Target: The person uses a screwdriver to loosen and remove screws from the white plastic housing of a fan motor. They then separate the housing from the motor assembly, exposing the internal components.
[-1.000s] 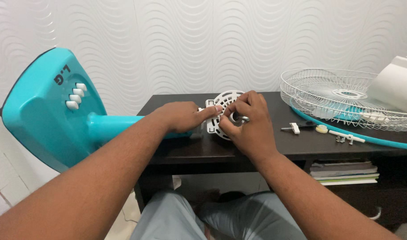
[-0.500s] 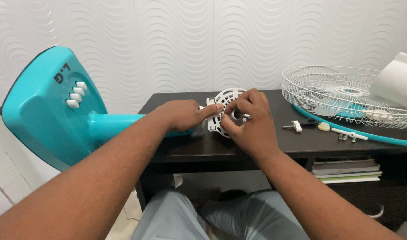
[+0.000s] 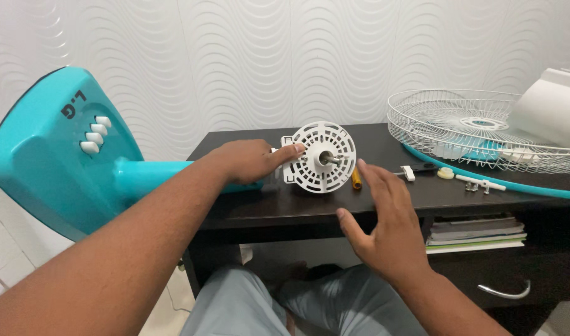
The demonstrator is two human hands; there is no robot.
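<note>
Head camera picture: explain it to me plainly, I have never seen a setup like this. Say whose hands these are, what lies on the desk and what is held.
The picture comes from a camera worn on a person's head, looking down at that person's own two bare hands. The left hand grips a teal fan lying on its side, fingers against the white round motor cover, whose metal shaft pokes out. The right hand is open, holds nothing and hovers in front of the dark desk. On the desk lie a white wire fan guard, a white fan blade, a teal ring, a small yellow piece and a few small white parts. Books are stacked on the shelf below.
</note>
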